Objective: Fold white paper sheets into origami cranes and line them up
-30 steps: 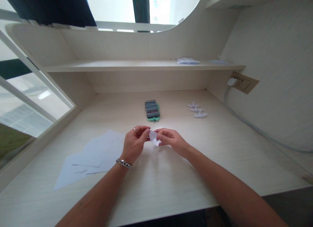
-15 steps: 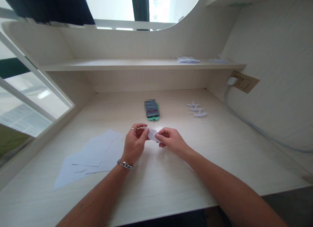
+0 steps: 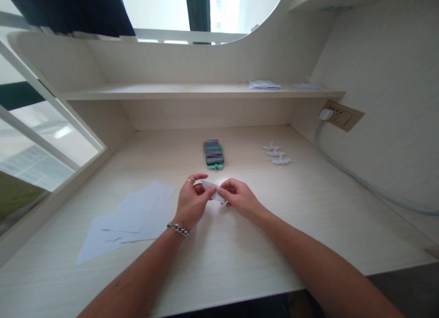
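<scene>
A small piece of folded white paper [image 3: 208,185] is held just above the desk, between both hands. My left hand [image 3: 194,199], with a ring and a chain bracelet, pinches it from the left, its thumb lying across the front face. From the other side my right hand [image 3: 240,197] grips the paper's right edge between thumb and fingers. The two thumb tips nearly meet on it. Part of the paper is hidden behind the thumbs. Beyond the hands lies a phone [image 3: 214,154] in a green case, its screen pixelated. Three folded paper cranes [image 3: 280,161] stand at the right.
Loose white sheets [image 3: 137,217] overlap on the desk [image 3: 329,208] left of my left hand. A shelf [image 3: 171,90] at the back carries folded paper [image 3: 264,84]. On the right wall, a plug with a grey cable [image 3: 363,188] sits in a socket [image 3: 345,116].
My left thumb has slid right and slightly down across the paper toward my right thumb. The paper now shows a pointed corner at its upper left. My right hand has barely moved.
</scene>
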A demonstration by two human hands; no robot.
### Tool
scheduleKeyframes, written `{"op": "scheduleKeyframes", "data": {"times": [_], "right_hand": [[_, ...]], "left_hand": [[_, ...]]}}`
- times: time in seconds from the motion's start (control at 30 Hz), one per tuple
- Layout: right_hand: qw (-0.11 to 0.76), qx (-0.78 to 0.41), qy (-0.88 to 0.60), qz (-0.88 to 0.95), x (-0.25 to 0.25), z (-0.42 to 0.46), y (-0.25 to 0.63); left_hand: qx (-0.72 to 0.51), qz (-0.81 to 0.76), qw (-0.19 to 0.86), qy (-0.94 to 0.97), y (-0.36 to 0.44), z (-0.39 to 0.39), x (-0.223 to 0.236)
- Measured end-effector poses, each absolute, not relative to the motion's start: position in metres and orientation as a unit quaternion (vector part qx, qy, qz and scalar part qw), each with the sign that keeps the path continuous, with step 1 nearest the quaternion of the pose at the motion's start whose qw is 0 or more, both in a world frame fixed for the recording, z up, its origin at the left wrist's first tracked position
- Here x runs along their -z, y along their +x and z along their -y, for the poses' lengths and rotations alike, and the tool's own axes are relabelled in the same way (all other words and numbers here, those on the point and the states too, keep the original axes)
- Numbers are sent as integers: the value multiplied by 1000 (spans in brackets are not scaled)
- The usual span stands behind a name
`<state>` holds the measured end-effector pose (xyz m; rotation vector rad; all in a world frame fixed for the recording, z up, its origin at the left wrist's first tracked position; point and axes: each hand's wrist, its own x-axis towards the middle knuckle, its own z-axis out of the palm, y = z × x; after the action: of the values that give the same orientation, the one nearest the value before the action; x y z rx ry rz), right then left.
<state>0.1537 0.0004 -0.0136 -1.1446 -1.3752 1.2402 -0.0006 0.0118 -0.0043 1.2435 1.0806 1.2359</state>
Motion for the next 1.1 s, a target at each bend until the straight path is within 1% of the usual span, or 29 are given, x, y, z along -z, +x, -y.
{"op": "scheduleKeyframes", "data": {"times": [0.07,0.17,0.3,0.37,0.53,0.7,0.8,0.93,1.1], "right_hand": [[475,-503,-457,558,16,-1,153],[485,-458,-471,577,20,-2,154],[495,-404,-499,586,19,-3,156],[500,-420,-495,573,16,-3,157],[492,-524,-445,535,16,-3,154],[490,-527,-448,531,18,-5,155],[493,-551,-444,506,15,-5,157],[465,-565,-449,512,13,-4,158],[456,-607,-424,493,10,-3,161]], "left_hand": [[-514,-447,503,532,1,-10,6],[-505,-445,493,551,2,-8,8],[-486,-431,532,544,4,-8,6],[-485,-432,542,534,4,-9,4],[-501,-445,513,536,3,-9,5],[-491,-429,548,525,2,-9,6],[-492,-425,556,518,3,-9,3],[-495,-421,554,520,1,-9,3],[-504,-388,593,494,-5,-12,6]]}}
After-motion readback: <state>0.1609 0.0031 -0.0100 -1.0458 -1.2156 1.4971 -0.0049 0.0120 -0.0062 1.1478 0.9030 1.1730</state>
